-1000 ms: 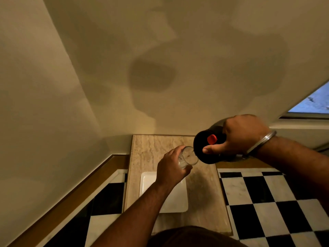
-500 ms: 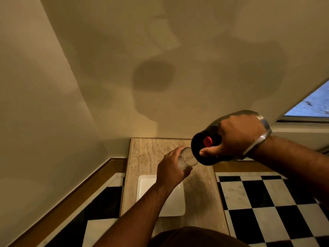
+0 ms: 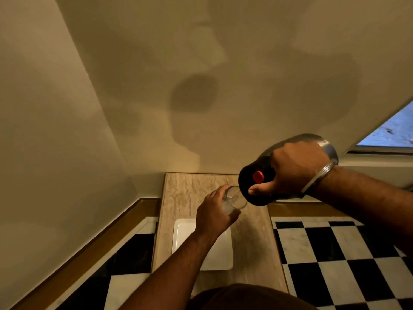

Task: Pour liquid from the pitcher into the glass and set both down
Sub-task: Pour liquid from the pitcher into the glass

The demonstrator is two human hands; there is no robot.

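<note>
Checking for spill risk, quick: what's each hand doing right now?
Left hand: closed around the glass.
Right hand: closed around the tilted pitcher.

A dark pitcher (image 3: 252, 186) with a black lid and red button, its upper body metallic, is tipped steeply over, lid end lowest and held against the rim of a clear drinking glass (image 3: 234, 199). The glass, tilted toward the pitcher, is held in the air above the marble desk (image 3: 190, 186); a little pale liquid shows inside it.
</note>
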